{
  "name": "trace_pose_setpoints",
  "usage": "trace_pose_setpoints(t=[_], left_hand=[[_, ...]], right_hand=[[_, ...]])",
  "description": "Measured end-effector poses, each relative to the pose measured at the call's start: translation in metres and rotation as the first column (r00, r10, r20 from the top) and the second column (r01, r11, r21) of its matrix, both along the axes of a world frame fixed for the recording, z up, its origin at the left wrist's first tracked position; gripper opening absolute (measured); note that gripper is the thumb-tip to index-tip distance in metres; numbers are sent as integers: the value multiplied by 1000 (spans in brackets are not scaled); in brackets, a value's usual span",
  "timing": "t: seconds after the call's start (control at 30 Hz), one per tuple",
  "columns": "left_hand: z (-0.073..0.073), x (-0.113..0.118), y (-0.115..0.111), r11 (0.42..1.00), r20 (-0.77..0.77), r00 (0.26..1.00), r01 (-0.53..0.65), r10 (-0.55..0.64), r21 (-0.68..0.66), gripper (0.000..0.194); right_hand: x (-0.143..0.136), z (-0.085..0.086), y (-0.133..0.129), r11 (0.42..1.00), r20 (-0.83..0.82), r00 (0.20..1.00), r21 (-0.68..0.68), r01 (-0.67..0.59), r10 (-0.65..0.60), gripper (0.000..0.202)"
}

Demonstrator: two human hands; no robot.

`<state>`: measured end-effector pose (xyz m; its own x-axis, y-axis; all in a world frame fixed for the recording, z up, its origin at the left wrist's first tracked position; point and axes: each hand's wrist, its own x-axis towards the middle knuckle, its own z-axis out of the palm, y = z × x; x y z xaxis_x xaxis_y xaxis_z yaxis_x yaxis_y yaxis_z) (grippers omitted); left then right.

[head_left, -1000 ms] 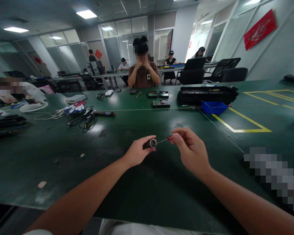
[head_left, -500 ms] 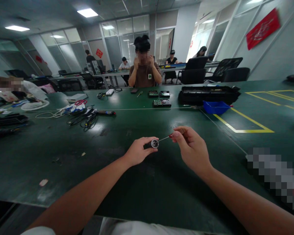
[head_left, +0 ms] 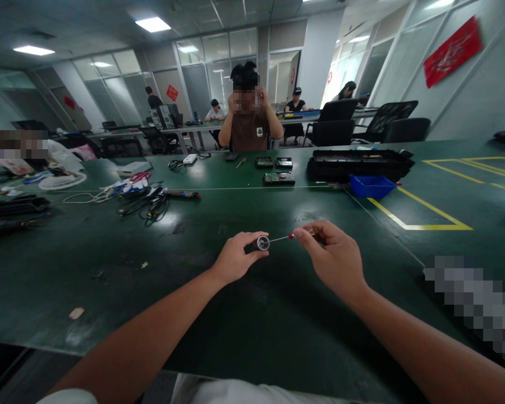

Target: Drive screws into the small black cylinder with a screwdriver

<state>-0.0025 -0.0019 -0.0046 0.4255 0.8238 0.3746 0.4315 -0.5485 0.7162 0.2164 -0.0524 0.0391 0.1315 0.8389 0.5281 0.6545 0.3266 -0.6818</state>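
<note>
Between the thumb and fingers of my left hand [head_left: 238,257] is a small dark cylinder [head_left: 262,243] with a pale ring round its open end, which faces right and towards me. My right hand [head_left: 334,252] grips a screwdriver [head_left: 292,236] by its handle, which looks clear with a red collar. The thin metal shaft points left, and its tip reaches into the cylinder's open end. What the tip touches inside is too small to make out. Both hands are above the green table [head_left: 219,336].
Hard drives [head_left: 279,178] lie beyond my hands. A long black housing [head_left: 359,164] and a blue bin [head_left: 372,186] are at the far right. Tangled cables [head_left: 145,205] and red-handled scissors [head_left: 140,177] lie left. A person [head_left: 250,129] sits opposite, hands raised to the head.
The cylinder and my left hand have shifted slightly left and up. My right hand has turned a little on the screwdriver, whose tip stays in the cylinder's opening.
</note>
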Motion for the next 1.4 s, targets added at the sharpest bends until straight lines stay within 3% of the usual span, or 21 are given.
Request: trace_pose_setpoints(t=[0.27, 0.63, 0.77, 0.9, 1.03, 1.27, 1.4], left_hand=[[-1, 0, 1, 1000, -17, 1000, 4, -4, 23, 42], [-5, -1, 2, 998, -65, 998, 10, -5, 69, 42], [-5, -1, 2, 997, -60, 998, 8, -3, 80, 42], [-3, -2, 3, 997, -41, 999, 11, -8, 82, 40], [-2, -3, 3, 997, -51, 999, 1, 2, 74, 42], [-4, -2, 3, 996, -85, 996, 19, -11, 86, 43], [-3, -2, 3, 997, -74, 997, 18, -12, 79, 44]], right_hand=[[0, 3, 2, 996, -27, 999, -77, 40, -43, 38], [3, 0, 2, 996, 157, 985, 72, 58, -69, 44], [3, 0, 1, 995, 204, 979, 102, -12, -9, 37], [2, -1, 0, 983, 167, 972, 58, -176, 164, 19], [1, -3, -1, 959, 132, 952, 29, -283, 277, 18], [-1, 1, -4, 987, 201, 968, 22, -158, 150, 29], [-2, -3, -2, 982, 233, 958, 41, -182, 168, 24]])
